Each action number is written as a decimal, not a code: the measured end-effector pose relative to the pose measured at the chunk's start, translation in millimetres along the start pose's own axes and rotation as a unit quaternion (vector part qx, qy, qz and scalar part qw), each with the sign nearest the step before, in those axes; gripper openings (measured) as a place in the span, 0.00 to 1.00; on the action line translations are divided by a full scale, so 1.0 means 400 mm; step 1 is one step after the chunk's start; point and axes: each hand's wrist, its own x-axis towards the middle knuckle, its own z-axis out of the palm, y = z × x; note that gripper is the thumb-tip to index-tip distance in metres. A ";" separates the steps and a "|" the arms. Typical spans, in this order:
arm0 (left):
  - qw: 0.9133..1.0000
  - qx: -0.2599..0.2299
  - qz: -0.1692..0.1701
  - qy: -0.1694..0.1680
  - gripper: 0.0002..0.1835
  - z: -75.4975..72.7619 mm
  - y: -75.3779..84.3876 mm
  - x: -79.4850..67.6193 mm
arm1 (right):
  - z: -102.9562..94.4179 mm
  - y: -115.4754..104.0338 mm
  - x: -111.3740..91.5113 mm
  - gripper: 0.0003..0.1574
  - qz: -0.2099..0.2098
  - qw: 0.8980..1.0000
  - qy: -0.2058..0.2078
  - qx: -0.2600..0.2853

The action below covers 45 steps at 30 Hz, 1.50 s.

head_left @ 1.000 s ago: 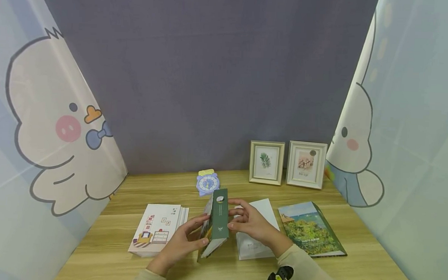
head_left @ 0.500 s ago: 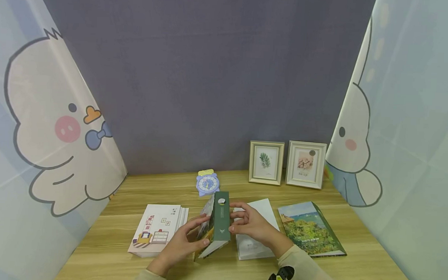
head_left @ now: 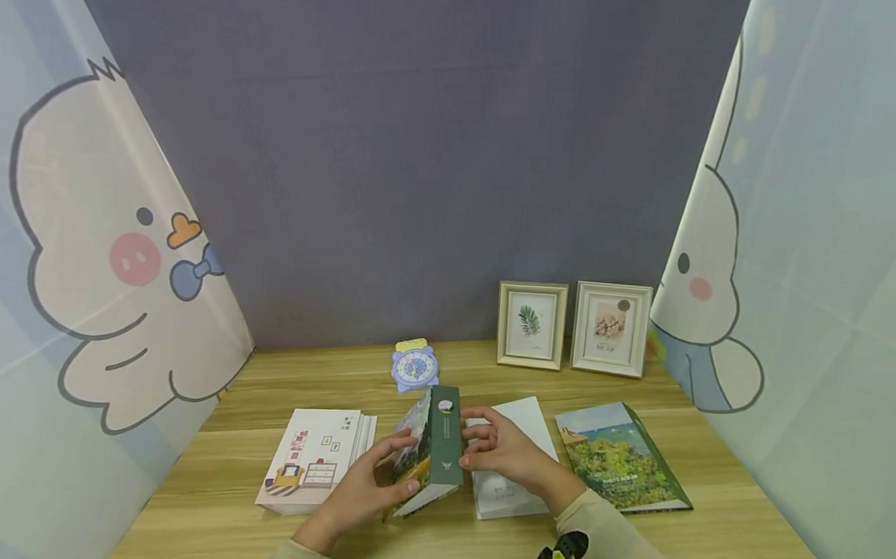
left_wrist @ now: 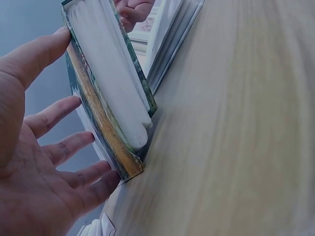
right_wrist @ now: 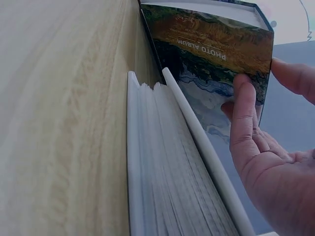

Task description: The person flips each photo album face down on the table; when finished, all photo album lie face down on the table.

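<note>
A thick photo album point(head_left: 447, 439) with a green spine and a painted landscape cover is propped up between both hands, spine uppermost and tilted. My left hand point(head_left: 367, 483) lies along its left cover; in the left wrist view, the thumb and spread fingers point(left_wrist: 59, 150) touch that cover. At the spine side is my right hand point(head_left: 511, 449), fingers bent loosely. The right wrist view shows its index finger point(right_wrist: 243, 105) against the other cover, lettered "PHOTO ALBUM", with the thumb by the spine edge. Behind the right hand lies a white album point(head_left: 509, 499).
On the left, a white illustrated album point(head_left: 312, 457) lies on further white volumes. Another landscape photo album point(head_left: 623, 462) is at right. Two picture frames point(head_left: 532, 325) point(head_left: 612, 328) stand at the back, near a blue toy clock point(head_left: 415, 367). Printed side curtains point(head_left: 112, 240) flank the wooden table point(head_left: 214, 469).
The propped album has tilted further, its spine shifting slightly right and lower while its bottom edge moved left. More of its left cover shows. Both hands stay nearly in place.
</note>
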 end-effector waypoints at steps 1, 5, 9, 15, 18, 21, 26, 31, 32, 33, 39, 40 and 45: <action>1.000 0.002 0.001 -0.001 0.34 0.000 0.000 0.000 | 0.000 0.000 -0.001 0.50 0.002 1.000 0.002 -0.001; 1.000 0.011 0.001 -0.005 0.34 -0.002 0.000 -0.001 | 0.002 0.003 -0.001 0.49 0.010 1.000 0.008 -0.002; 1.000 0.022 -0.002 -0.005 0.34 -0.004 -0.003 -0.002 | 0.002 0.004 0.000 0.49 0.016 1.000 0.011 -0.004; 0.999 0.043 0.004 -0.005 0.33 -0.007 -0.006 -0.005 | 0.003 0.003 0.000 0.51 0.021 0.999 0.014 -0.030; 0.999 0.052 0.003 -0.005 0.32 -0.007 -0.006 -0.006 | 0.004 0.004 -0.001 0.50 0.025 0.998 0.017 -0.046; 0.998 0.062 -0.001 -0.003 0.32 -0.007 -0.007 -0.007 | 0.006 0.004 -0.001 0.50 0.028 0.997 0.023 -0.064; 0.997 0.078 -0.010 0.001 0.33 -0.006 -0.008 -0.005 | 0.010 0.005 -0.001 0.50 0.029 0.994 0.032 -0.104; 0.995 0.094 -0.023 0.001 0.33 -0.007 -0.004 -0.007 | 0.012 0.009 0.000 0.52 0.037 0.989 0.039 -0.138; 0.995 0.096 -0.023 0.001 0.33 -0.007 -0.004 -0.008 | 0.011 0.010 0.000 0.52 0.038 0.988 0.040 -0.144; 0.995 0.099 -0.024 0.001 0.32 -0.008 -0.003 -0.009 | 0.011 0.011 0.000 0.52 0.039 0.987 0.041 -0.151; 0.994 0.108 -0.027 0.003 0.32 -0.010 -0.007 -0.010 | 0.014 0.015 0.002 0.53 0.040 0.980 0.041 -0.189; 0.994 0.109 -0.027 0.004 0.32 -0.010 -0.008 -0.010 | 0.015 0.015 0.001 0.53 0.040 0.980 0.041 -0.192; 0.993 0.117 -0.023 -0.001 0.31 -0.016 -0.011 -0.014 | 0.025 0.011 -0.001 0.53 0.046 0.980 0.040 -0.191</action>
